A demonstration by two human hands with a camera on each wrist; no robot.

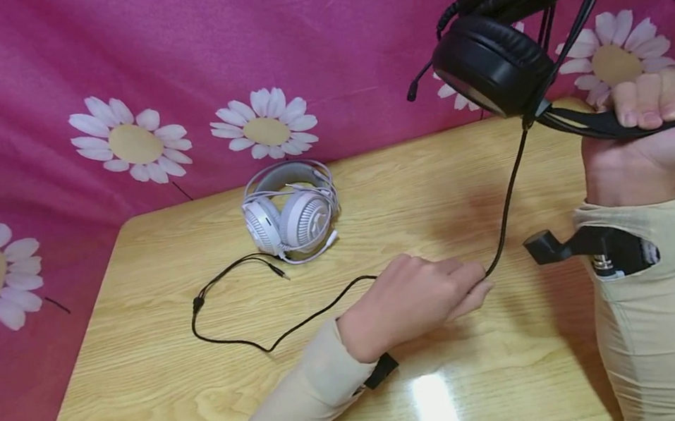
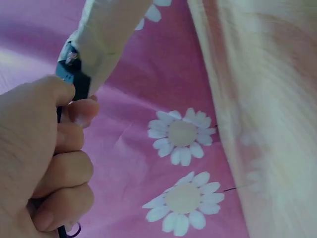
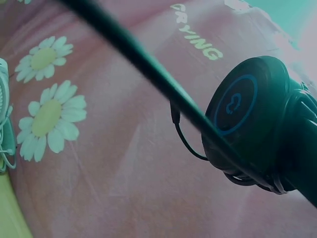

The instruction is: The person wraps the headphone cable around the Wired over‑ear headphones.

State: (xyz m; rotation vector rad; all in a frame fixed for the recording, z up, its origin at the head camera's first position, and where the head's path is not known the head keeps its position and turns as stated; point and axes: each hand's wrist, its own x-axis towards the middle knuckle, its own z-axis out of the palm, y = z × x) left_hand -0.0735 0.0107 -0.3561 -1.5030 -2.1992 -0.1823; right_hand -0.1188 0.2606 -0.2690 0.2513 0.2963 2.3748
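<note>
My right hand [image 1: 652,119] grips the headband of a black headset [image 1: 497,61] and holds it up above the table's right side. The headset's ear cups hang to the left, with a thin microphone boom beside them. A black cable [image 1: 511,195] runs down from the lower ear cup to my left hand [image 1: 416,296], whose curled fingers hold it. Beyond that hand the cable trails left over the wood to a splitter and a plug near the white headset. The left wrist view shows the left hand's fingers [image 2: 69,173] closed round the cable. In the right wrist view one ear cup [image 3: 247,109] appears, the hand hidden.
A white headset [image 1: 296,212] rests at the back of the wooden table [image 1: 166,418], its cable wrapped round it. Behind stands a pink cloth [image 1: 354,45] printed with white daisies. Small black devices are strapped at both wrists.
</note>
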